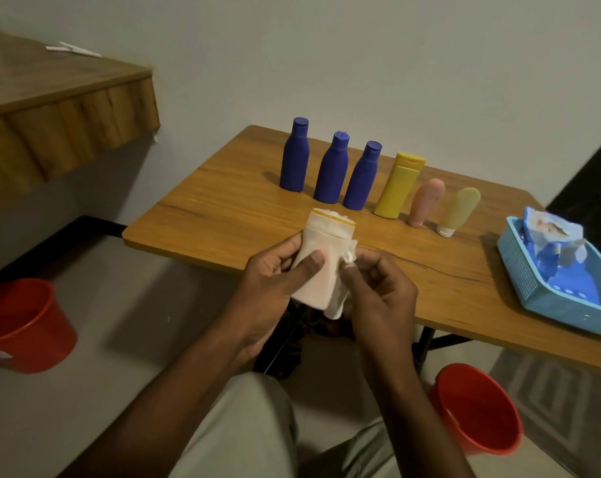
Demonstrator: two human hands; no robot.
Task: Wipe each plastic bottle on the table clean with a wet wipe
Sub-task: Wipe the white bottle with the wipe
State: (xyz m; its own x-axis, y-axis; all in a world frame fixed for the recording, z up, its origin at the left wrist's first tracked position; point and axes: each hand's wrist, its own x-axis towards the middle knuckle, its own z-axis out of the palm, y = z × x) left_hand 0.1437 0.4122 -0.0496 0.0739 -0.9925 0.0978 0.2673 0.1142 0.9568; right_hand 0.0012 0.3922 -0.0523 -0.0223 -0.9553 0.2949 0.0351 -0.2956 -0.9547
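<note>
My left hand grips a bottle wrapped in a white wet wipe; only a yellow rim of the bottle shows at its top. My right hand pinches the wipe's loose edge against the bottle's right side. On the wooden table behind stand three blue bottles in a row, then a yellow bottle, a pink tube and a pale yellow tube on its white cap.
A light blue basket at the table's right holds an open wet-wipe pack. Red buckets stand on the floor at the left and under the table's front at the right. A wooden shelf juts out at upper left.
</note>
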